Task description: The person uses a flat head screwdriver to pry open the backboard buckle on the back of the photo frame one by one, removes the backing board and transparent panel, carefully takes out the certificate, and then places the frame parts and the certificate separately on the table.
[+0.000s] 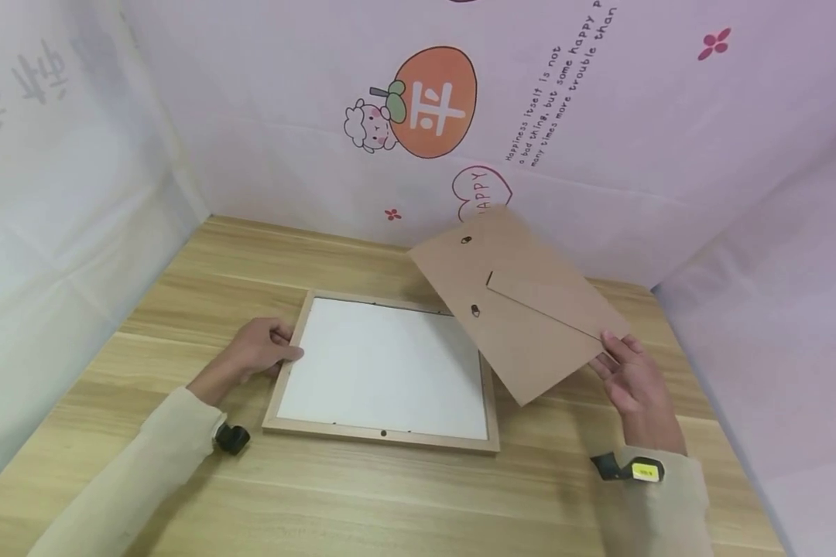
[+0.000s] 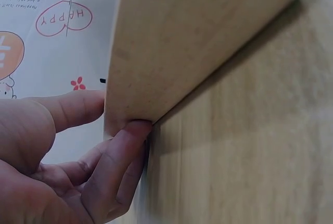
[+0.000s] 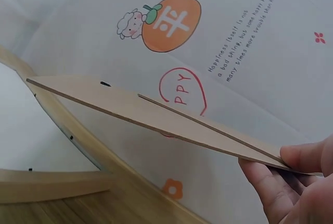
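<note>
A wooden picture frame (image 1: 320, 430) lies on the table with a white sheet (image 1: 383, 367) inside it and small dark tabs along its inner edge. My left hand (image 1: 259, 346) grips the frame's left side, thumb on top and fingers against the outer edge; the left wrist view shows the frame's side (image 2: 182, 36) close up. In my right hand (image 1: 637, 387), a brown backing board (image 1: 529, 360) is pinched at its edge between thumb and fingers. The board hangs tilted above the frame's right part, hiding its upper right corner. An easel leg (image 1: 546, 298) lies flat along the board, beside two metal hangers.
The wood-grain table (image 1: 306, 503) meets a printed pink cloth wall (image 1: 286, 116) at the back. Cloth also hangs at the left (image 1: 49, 193) and right (image 1: 787, 271). Both wrists wear dark camera straps.
</note>
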`<state>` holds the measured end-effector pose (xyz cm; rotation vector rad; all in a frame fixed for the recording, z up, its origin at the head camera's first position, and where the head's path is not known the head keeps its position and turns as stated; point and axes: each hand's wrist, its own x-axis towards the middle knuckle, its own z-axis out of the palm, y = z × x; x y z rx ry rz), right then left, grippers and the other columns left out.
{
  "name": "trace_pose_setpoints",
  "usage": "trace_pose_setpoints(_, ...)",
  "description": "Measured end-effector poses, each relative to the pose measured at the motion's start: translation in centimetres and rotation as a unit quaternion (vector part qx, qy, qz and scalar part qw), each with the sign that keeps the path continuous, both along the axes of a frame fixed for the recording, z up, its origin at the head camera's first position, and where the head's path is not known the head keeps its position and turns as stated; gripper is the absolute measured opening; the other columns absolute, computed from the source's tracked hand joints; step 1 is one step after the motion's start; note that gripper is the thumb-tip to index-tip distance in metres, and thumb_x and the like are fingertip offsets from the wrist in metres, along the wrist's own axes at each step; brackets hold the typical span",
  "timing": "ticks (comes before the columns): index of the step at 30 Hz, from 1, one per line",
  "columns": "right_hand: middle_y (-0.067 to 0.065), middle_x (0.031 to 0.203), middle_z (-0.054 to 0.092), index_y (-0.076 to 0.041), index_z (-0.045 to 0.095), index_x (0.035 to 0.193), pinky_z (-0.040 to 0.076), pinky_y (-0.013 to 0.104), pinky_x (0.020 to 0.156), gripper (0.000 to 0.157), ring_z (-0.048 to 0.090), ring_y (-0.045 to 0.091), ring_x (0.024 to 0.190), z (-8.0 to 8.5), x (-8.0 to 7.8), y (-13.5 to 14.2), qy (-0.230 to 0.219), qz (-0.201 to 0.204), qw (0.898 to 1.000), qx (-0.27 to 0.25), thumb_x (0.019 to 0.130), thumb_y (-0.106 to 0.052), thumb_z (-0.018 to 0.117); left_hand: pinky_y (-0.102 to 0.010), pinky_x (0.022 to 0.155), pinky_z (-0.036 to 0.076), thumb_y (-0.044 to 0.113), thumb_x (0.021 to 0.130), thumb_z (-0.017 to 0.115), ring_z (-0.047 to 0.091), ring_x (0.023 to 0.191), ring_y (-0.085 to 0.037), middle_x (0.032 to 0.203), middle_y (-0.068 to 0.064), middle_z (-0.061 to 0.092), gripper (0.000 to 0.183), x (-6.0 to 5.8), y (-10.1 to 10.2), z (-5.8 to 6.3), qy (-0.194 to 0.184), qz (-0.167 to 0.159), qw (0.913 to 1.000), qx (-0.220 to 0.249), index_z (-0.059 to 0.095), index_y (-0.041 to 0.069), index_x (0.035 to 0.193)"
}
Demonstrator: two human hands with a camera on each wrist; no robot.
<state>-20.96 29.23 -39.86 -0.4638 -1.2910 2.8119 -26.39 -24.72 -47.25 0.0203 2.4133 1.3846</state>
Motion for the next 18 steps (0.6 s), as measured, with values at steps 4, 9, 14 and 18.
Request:
trace_pose_setpoints(4,0.003,0.095,0.062,-0.011,0.047,0.091,0.061,0.031,0.081,0.016,0.07,0.02,0.087,-0.7,0.7,1.1,0.01,0.006,1.0,-0.004,0.096,0.002,0.055,-0.029,0.07,0.061,0.011,0.089,0.071,0.064,0.083,-0.02,0.104,-0.018,0.06,0.041,0.1,-0.2,0.0,-0.001,0.003,1.0,-0.004,0.053,-0.009,0.12)
trace_pose_setpoints(9,0.003,0.1,0.065,-0.009,0.055,0.108,0.059,0.029,0.084,0.013,0.071,0.019,0.091,-1.8,1.7,2.2,0.01,0.004,1.0,0.0,0.097,-0.001,0.055,-0.029,0.069,0.061,0.009,0.088,0.071,0.064,0.082,-0.019,0.101,-0.016,0.06,0.038,0.5,-0.2,0.2,0.0,0.004,1.0,-0.006,0.054,-0.009,0.116)
trace_pose_setpoints(14,0.005,0.097,0.068,-0.009,0.054,0.104,0.059,0.029,0.084,0.012,0.072,0.02,0.088,-3.0,2.7,3.0,-0.002,-0.019,0.999,-0.031,0.097,0.0,0.054,-0.028,0.067,0.06,0.009,0.088,0.07,0.063,0.08,-0.018,0.097,-0.013,0.06,0.034,0.8,-0.4,0.1,0.002,0.005,1.0,-0.008,0.055,-0.008,0.113)
trace_pose_setpoints(18,0.005,0.097,0.068,-0.01,0.055,0.106,0.059,0.029,0.084,0.015,0.071,0.02,0.088,-4.2,3.4,3.3,-0.006,-0.044,0.998,-0.05,0.097,0.001,0.054,-0.028,0.066,0.06,0.009,0.089,0.07,0.062,0.08,-0.018,0.096,-0.011,0.059,0.031,0.9,-0.5,-0.1,0.006,0.006,0.9999,-0.011,0.055,-0.006,0.111)
